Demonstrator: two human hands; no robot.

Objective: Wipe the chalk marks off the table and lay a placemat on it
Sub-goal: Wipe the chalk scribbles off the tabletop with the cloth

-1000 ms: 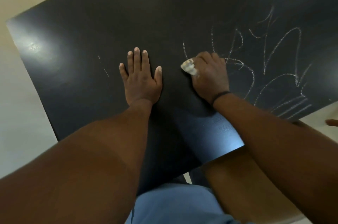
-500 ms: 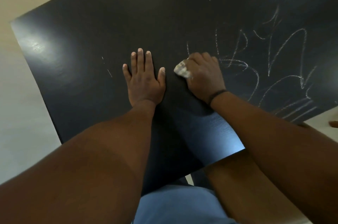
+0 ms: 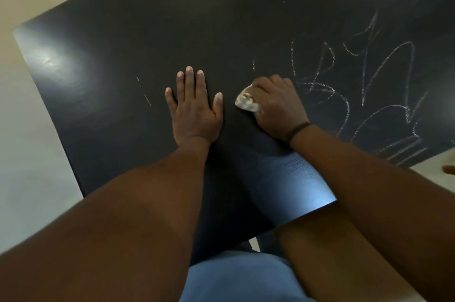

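A person's left hand lies flat, fingers straight, at the centre of the black tabletop. Just right of it, the right hand grips a crumpled cloth beside chalk marks across the frame's right.

The left hand lies flat on the dark surface, fingers straight and slightly spread. Just to its right, apart from it, the right hand curls round a crumpled pale cloth and presses it onto the surface. A dark band circles the right wrist. White chalk marks loop across the surface to the right of that hand; two short chalk strokes sit left of the left hand. Pale floor shows beyond the surface's left edge.
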